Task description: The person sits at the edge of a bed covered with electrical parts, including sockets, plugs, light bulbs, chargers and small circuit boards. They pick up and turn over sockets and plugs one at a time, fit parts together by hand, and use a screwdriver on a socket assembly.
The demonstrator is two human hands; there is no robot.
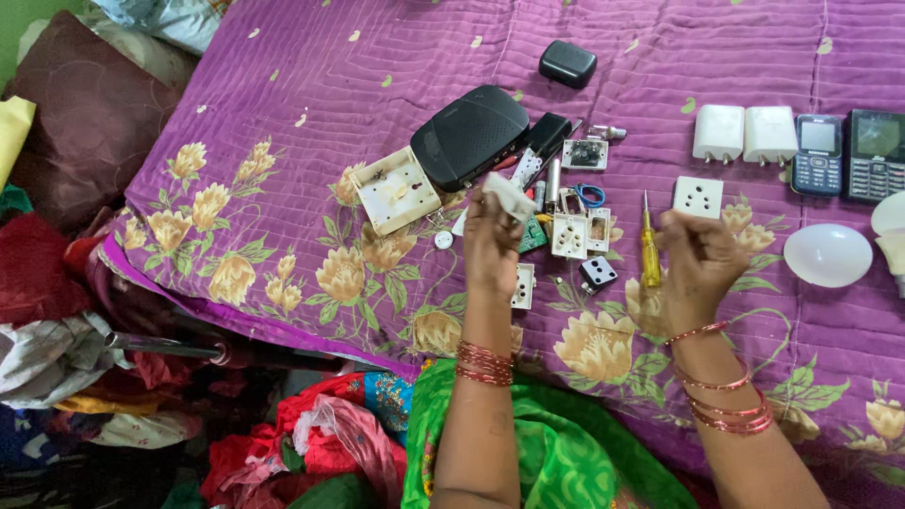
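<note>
left hand [492, 247] holding white switch part [510, 197], right hand [699, 260] raised, purple bedspread [311, 66]

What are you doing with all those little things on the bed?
A person sits at a purple flowered bedspread strewn with electrical bits. The left hand holds up a small white switch part. The right hand is closed in a loose fist beside a yellow screwdriver lying on the spread. Around them lie white sockets, a black box, two phones and a bulb.

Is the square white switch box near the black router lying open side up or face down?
Open side up: the white switch box shows its hollow inside and raised rim, beside the black router.
</note>
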